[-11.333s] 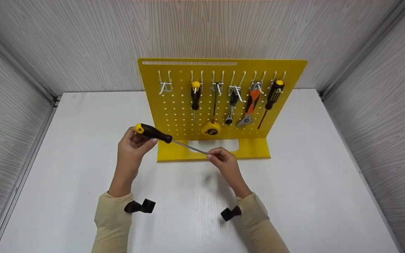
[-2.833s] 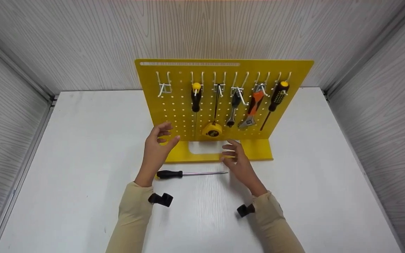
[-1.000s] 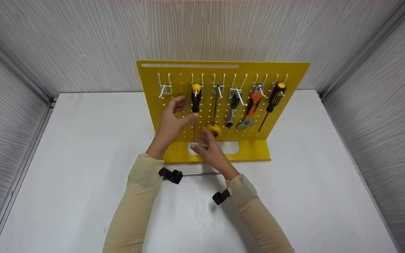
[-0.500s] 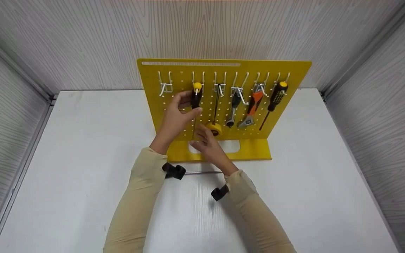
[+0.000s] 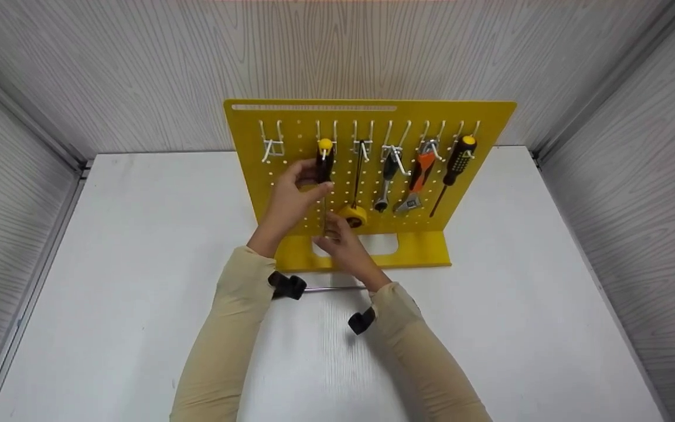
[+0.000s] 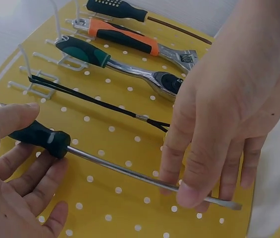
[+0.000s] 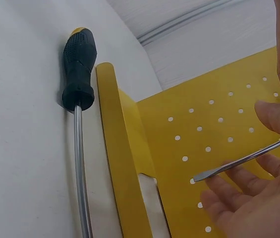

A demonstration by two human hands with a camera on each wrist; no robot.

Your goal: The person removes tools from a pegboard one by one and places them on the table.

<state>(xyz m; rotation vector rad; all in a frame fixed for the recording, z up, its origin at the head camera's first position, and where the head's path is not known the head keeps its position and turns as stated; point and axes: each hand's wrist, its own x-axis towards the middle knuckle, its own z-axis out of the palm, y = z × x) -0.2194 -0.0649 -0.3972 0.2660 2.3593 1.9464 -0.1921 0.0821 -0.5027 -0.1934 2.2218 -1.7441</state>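
A flathead screwdriver with a black handle (image 5: 325, 167) and yellow end hangs on the yellow pegboard (image 5: 290, 205). My left hand (image 5: 290, 196) holds its handle between thumb and fingers; in the left wrist view the thumb lies over the handle (image 6: 40, 136). My right hand (image 5: 343, 249) is around the lower shaft, near the flat tip (image 7: 209, 173). Its fingers lie under the shaft, while its thumb appears apart from it in the right wrist view. Another black screwdriver (image 7: 80, 64) lies on the table before the board, partly hidden in the head view by the left wrist.
To the right hang a yellow tape measure (image 5: 353, 215) on a black cord, a ratchet wrench (image 5: 388, 176), an orange and black adjustable wrench (image 5: 422, 170) and another screwdriver (image 5: 459, 161). The leftmost hook (image 5: 273, 147) is bare. White table (image 5: 519, 305) surrounds the board's base.
The screwdriver once held in both hands now lies on the table. Both hands have moved up to the hanging screwdriver. In the last second the left fingers closed in on its handle and the right fingers drew closer to its shaft.
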